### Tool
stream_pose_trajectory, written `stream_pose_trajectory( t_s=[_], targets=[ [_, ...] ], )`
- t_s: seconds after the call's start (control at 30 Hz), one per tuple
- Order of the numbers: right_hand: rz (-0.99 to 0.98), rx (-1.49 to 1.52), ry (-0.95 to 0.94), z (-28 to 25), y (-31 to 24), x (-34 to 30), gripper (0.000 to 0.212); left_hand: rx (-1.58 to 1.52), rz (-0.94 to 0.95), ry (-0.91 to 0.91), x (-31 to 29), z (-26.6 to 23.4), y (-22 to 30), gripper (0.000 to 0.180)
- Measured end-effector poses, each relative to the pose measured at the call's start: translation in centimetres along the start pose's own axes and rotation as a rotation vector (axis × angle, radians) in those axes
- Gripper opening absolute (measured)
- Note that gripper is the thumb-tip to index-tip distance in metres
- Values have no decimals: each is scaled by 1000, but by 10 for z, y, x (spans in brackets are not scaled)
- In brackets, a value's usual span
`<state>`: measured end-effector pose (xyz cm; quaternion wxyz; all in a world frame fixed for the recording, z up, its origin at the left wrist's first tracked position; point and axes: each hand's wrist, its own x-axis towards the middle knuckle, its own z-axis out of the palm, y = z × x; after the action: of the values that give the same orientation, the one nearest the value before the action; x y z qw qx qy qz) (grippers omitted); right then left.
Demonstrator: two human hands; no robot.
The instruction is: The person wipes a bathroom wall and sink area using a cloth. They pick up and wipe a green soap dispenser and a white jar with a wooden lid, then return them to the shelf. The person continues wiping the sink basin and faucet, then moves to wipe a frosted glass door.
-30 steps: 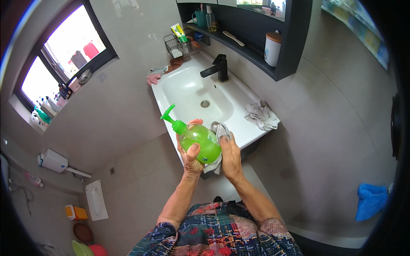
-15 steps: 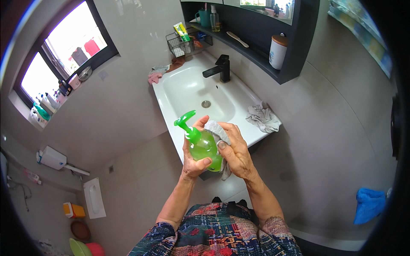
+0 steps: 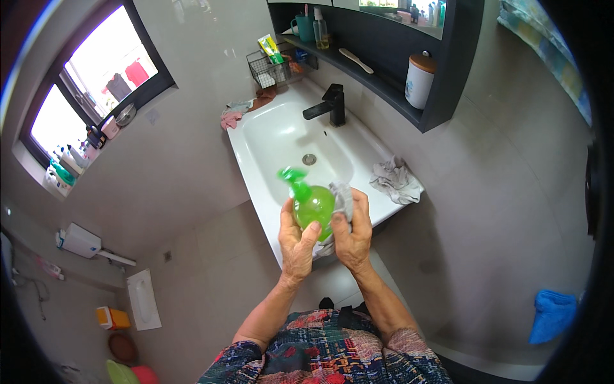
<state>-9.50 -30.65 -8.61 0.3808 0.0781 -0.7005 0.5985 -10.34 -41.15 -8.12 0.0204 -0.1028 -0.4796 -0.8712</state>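
A green pump soap bottle is held up in front of me over the near edge of the white washbasin. Its pump head, smeared by motion, points to the left. My left hand is closed round the bottle's left side, thumb across its front. With my right hand I grip a grey-white cloth and press it against the bottle's right side. Part of the cloth shows below the bottle; the rest is hidden behind my fingers.
A black faucet stands at the basin's back. A crumpled grey cloth lies on the right rim, pink and brown rags at the far left corner. Above hangs a dark shelf with a white canister. A wire basket is beside it.
The bottle has moved slightly right and turned more upright, its pump swinging right. My right hand and the cloth have shifted along its right side. Both hands still hold on.
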Motion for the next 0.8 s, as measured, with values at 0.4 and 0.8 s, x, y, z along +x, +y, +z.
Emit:
stream_pose_trajectory(
  t_s=[0.4,0.8],
  targets=[
    [-42,-26,-454,-19,-9,39,29,35,-22,-212,5,-21,-15,81],
    [-305,-232,-292,-8,-4,36,32,-58,-100,-121,20,-11,-14,71]
  ],
)
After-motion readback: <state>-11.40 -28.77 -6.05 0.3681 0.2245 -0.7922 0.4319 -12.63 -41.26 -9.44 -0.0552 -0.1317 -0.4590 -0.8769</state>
